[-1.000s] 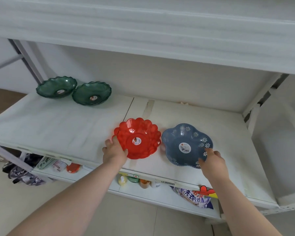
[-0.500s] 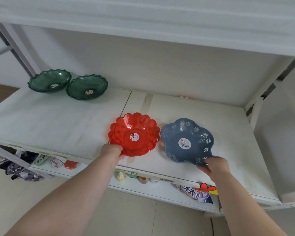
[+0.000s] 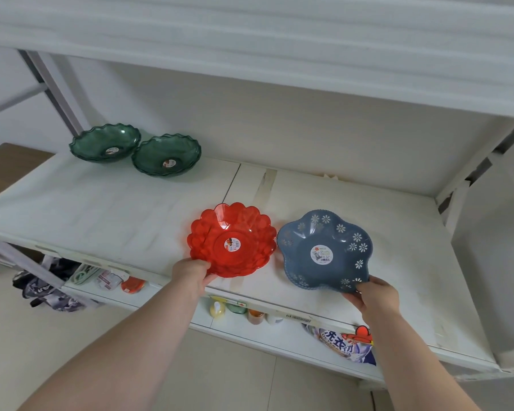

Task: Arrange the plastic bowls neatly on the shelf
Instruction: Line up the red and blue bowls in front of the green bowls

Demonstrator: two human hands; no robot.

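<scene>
A red scalloped plastic bowl (image 3: 232,238) sits near the front of the white shelf (image 3: 101,209). My left hand (image 3: 192,272) grips its near rim. Right beside it is a blue flower-shaped bowl (image 3: 324,250) with white daisy prints, its near edge tilted up. My right hand (image 3: 374,296) holds that near right rim. Two dark green wavy-rimmed bowls, one (image 3: 105,143) at the far left and one (image 3: 166,155) touching it, stand side by side at the back left of the shelf.
Another shelf board (image 3: 250,40) hangs close overhead. A lower shelf holds small bottles (image 3: 217,310), a detergent bag (image 3: 344,345), packets and dark cloth (image 3: 48,289). A white upright post (image 3: 457,203) bounds the shelf at the right.
Both hands have slid back from over the bowls to their near rims. The blue bowl's near edge has lifted slightly. The red bowl has barely shifted.
</scene>
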